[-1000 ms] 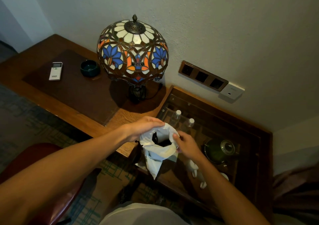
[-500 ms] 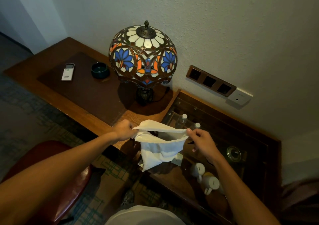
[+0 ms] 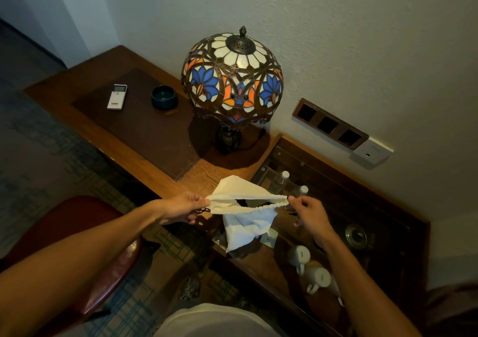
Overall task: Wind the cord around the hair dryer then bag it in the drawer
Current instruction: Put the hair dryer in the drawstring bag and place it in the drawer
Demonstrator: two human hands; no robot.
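While both forearms extend forward, the left hand (image 3: 181, 208) and right hand (image 3: 309, 213) pinch opposite ends of the white cloth bag (image 3: 245, 217), stretching its gathered, puckered mouth nearly flat.

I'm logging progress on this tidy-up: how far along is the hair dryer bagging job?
Looks done: something dark, probably the hair dryer, already sits inside the white cloth drawstring bag; the cord winding cannot be seen. In hand: the left hand and right hand pull the bag's mouth sideways, drawing it nearly shut. Left: finish closing it and put it in the drawer, which I cannot clearly make out.
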